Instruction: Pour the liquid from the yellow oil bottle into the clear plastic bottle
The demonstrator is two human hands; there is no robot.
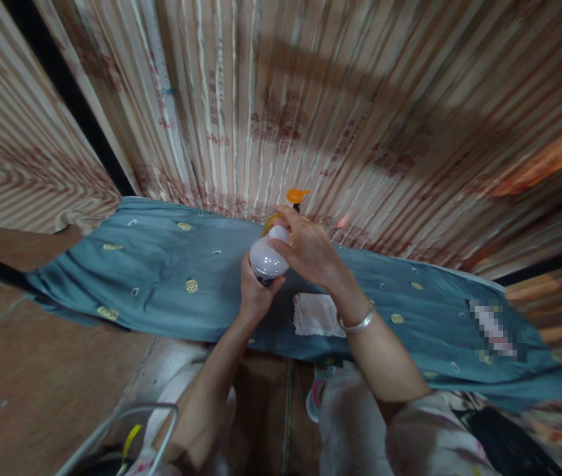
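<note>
Two bare hands close on a white bottle above a cloth-draped surface.

Nearest the viewer, a wire frame (117, 430) sits low at the left by the person's knees, over a brown tiled floor (23, 370). Further out, the left hand (256, 294) wraps the white bottle (267, 258) from below, fingers curled shut around its body, while the right hand (311, 251), a silver bangle (358, 322) at its wrist, clamps over the bottle's top from above. Held just off the blue embroidered cloth (162, 277), the bottle hangs beside a folded white rag (315, 314) lying on that cloth. Just behind the hands stands an orange pump dispenser (295, 198), partly hidden. Beyond, striped patterned curtains (360, 99) fill the background.
</note>
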